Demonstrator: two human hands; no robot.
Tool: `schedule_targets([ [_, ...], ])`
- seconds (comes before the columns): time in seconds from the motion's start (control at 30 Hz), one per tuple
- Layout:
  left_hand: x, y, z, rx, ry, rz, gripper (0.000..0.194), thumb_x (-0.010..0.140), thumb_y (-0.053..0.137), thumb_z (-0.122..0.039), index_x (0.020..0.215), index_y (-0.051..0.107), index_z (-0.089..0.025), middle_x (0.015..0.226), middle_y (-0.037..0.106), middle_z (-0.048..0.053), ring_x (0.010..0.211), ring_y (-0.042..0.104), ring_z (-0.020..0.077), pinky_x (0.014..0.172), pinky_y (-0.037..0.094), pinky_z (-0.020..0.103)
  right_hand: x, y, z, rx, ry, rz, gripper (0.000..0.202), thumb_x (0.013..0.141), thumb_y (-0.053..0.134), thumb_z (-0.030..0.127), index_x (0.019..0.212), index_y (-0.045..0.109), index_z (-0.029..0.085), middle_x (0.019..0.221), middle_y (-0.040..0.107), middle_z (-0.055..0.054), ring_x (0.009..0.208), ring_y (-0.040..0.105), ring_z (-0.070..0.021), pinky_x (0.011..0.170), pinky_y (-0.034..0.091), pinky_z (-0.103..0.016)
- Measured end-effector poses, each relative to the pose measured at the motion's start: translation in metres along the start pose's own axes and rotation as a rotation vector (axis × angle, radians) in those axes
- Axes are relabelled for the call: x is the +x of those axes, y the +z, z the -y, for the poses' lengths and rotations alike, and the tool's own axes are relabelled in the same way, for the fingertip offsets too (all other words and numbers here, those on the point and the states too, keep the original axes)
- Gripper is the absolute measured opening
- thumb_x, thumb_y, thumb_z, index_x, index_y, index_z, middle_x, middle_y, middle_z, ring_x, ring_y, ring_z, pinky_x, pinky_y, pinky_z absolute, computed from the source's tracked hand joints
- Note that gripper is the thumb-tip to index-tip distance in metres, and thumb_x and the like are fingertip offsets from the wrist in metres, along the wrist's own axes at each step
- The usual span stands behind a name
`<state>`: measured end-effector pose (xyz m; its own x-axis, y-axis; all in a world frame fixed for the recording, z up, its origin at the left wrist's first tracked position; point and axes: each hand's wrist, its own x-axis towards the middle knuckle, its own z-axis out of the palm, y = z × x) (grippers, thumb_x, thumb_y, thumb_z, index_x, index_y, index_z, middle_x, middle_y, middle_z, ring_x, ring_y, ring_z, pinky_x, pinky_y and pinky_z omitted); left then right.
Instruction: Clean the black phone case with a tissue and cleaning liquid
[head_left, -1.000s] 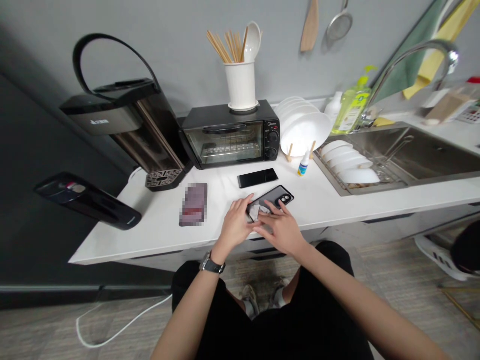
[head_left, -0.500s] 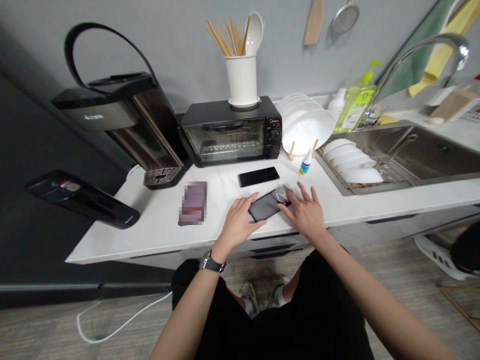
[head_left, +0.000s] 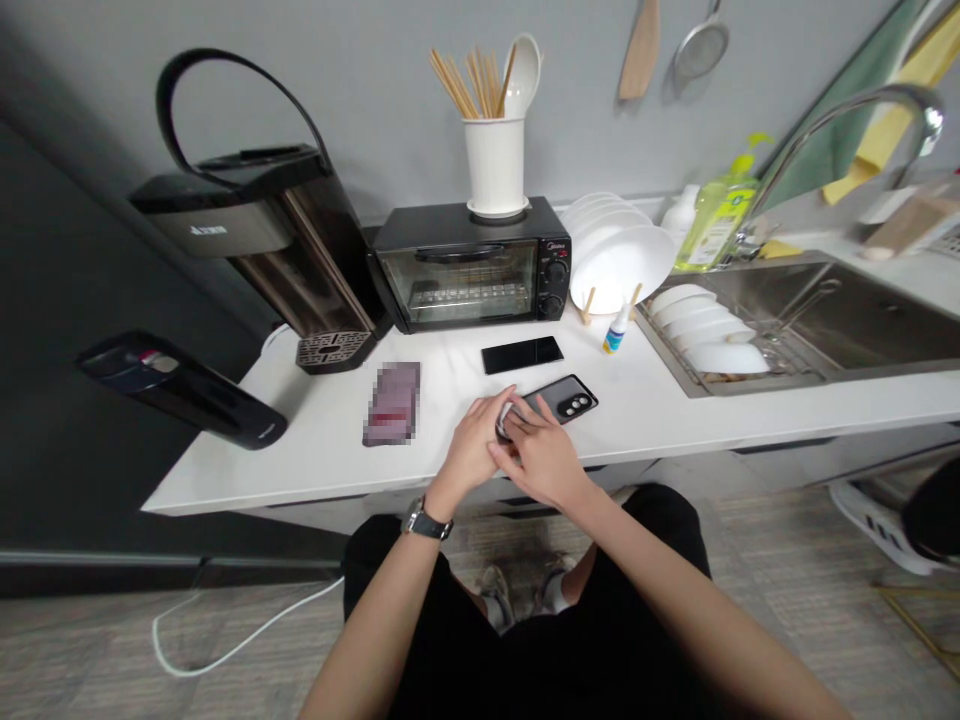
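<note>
A dark phone case point(head_left: 559, 402) with camera cutouts lies on the white counter, its right end uncovered. My left hand point(head_left: 478, 440) rests at the case's left end, fingers round its edge. On the case's left part my right hand point(head_left: 541, 455) presses a crumpled greyish cloth point(head_left: 507, 412), its fingertips close to my left fingers. Behind the case lies a black phone point(head_left: 522, 355). To the right of the phone stands a small white bottle point(head_left: 615, 332) with a blue and yellow label. A blurred purplish packet point(head_left: 394, 403) lies to the left.
A toaster oven point(head_left: 465, 275) stands at the back, below a white utensil holder point(head_left: 496, 165). Left are a water dispenser point(head_left: 300, 250) and a black flask point(head_left: 184, 392). Racked plates point(head_left: 619, 262) and a sink point(head_left: 862, 310) are right.
My right hand has moved left along the case with the cloth, from the camera end to the left end, uncovering the camera cutouts. My left hand has stayed by the left end.
</note>
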<state>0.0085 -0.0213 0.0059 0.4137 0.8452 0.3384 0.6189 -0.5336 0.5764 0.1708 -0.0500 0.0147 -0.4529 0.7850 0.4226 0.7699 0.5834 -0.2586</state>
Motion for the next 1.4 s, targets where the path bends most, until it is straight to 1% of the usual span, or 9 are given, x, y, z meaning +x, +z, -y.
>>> schedule_targets([
  [0.33, -0.004, 0.004, -0.007, 0.092, -0.056, -0.024, 0.080, 0.086, 0.080, -0.029, 0.156, 0.041, -0.024, 0.139, 0.064, 0.010, 0.126, 0.057, 0.0307, 0.109, 0.049, 0.047, -0.027, -0.027, -0.032, 0.097, -0.008, 0.077, 0.035, 0.109, 0.048, 0.044, 0.115, 0.076, 0.024, 0.125, 0.079, -0.006, 0.152, 0.046, -0.0309, 0.127, 0.027, -0.063],
  [0.5, -0.003, 0.004, -0.009, 0.080, -0.050, -0.039, 0.086, 0.084, 0.086, -0.037, 0.156, 0.041, -0.026, 0.140, 0.064, 0.009, 0.128, 0.057, 0.0302, 0.110, 0.048, 0.047, -0.042, -0.035, -0.071, -0.050, 0.042, 0.020, 0.036, 0.109, 0.047, 0.043, 0.124, 0.074, 0.024, 0.129, 0.077, -0.006, 0.153, 0.044, -0.0319, 0.126, 0.029, -0.062],
  [0.67, -0.001, 0.003, -0.010, 0.061, -0.053, -0.021, 0.086, 0.082, 0.087, -0.034, 0.155, 0.042, -0.027, 0.139, 0.065, 0.009, 0.127, 0.059, 0.0297, 0.110, 0.048, 0.047, -0.034, -0.034, -0.105, -0.218, 0.136, -0.065, 0.047, 0.108, 0.045, 0.050, 0.131, 0.070, 0.018, 0.139, 0.072, -0.011, 0.155, 0.038, -0.0390, 0.125, 0.026, -0.066],
  [0.77, 0.000, 0.003, -0.009, 0.053, -0.041, -0.018, 0.087, 0.082, 0.087, -0.035, 0.156, 0.042, -0.027, 0.139, 0.065, 0.008, 0.127, 0.058, 0.0291, 0.111, 0.047, 0.046, -0.019, -0.024, -0.094, -0.201, 0.169, -0.088, 0.056, 0.105, 0.047, 0.059, 0.128, 0.071, 0.013, 0.134, 0.073, -0.016, 0.153, 0.042, -0.0400, 0.126, 0.026, -0.064],
  [0.9, 0.002, 0.004, -0.004, 0.034, -0.022, -0.013, 0.080, 0.085, 0.080, -0.028, 0.156, 0.043, -0.024, 0.139, 0.064, 0.010, 0.125, 0.058, 0.0292, 0.110, 0.048, 0.045, -0.004, 0.000, -0.040, -0.099, 0.164, -0.101, 0.079, 0.098, 0.051, 0.070, 0.129, 0.068, 0.000, 0.133, 0.070, -0.030, 0.148, 0.047, -0.0422, 0.125, 0.030, -0.062],
  [1.0, 0.003, 0.005, 0.001, 0.061, -0.044, 0.015, 0.077, 0.083, 0.073, -0.016, 0.155, 0.045, -0.021, 0.135, 0.065, 0.012, 0.122, 0.059, 0.0301, 0.107, 0.049, 0.045, -0.006, 0.011, -0.003, 0.045, 0.066, -0.060, 0.078, 0.097, 0.054, 0.070, 0.135, 0.065, 0.002, 0.139, 0.067, -0.027, 0.149, 0.047, -0.0387, 0.126, 0.032, -0.060],
  [1.07, 0.003, 0.004, 0.001, 0.068, -0.058, 0.025, 0.078, 0.082, 0.073, -0.015, 0.155, 0.045, -0.022, 0.133, 0.065, 0.011, 0.121, 0.059, 0.0308, 0.106, 0.049, 0.046, -0.010, 0.010, 0.005, 0.102, 0.049, -0.038, 0.071, 0.097, 0.058, 0.067, 0.135, 0.066, 0.007, 0.139, 0.068, -0.023, 0.150, 0.046, -0.0371, 0.126, 0.032, -0.060],
  [1.23, -0.001, 0.001, -0.005, 0.051, -0.031, 0.018, 0.082, 0.085, 0.083, -0.037, 0.155, 0.043, -0.024, 0.139, 0.063, 0.012, 0.126, 0.057, 0.0322, 0.109, 0.048, 0.048, -0.025, -0.010, -0.035, 0.062, 0.030, 0.037, 0.050, 0.102, 0.056, 0.057, 0.135, 0.069, 0.021, 0.137, 0.073, -0.010, 0.155, 0.040, -0.0351, 0.126, 0.027, -0.066],
  [1.4, -0.001, 0.003, -0.010, 0.071, -0.040, 0.009, 0.084, 0.083, 0.086, -0.039, 0.154, 0.043, -0.027, 0.144, 0.062, 0.010, 0.131, 0.057, 0.0307, 0.113, 0.046, 0.048, -0.042, -0.031, -0.093, -0.159, 0.112, -0.050, 0.051, 0.106, 0.049, 0.054, 0.140, 0.067, 0.020, 0.142, 0.069, -0.009, 0.155, 0.038, -0.0378, 0.126, 0.023, -0.067],
])
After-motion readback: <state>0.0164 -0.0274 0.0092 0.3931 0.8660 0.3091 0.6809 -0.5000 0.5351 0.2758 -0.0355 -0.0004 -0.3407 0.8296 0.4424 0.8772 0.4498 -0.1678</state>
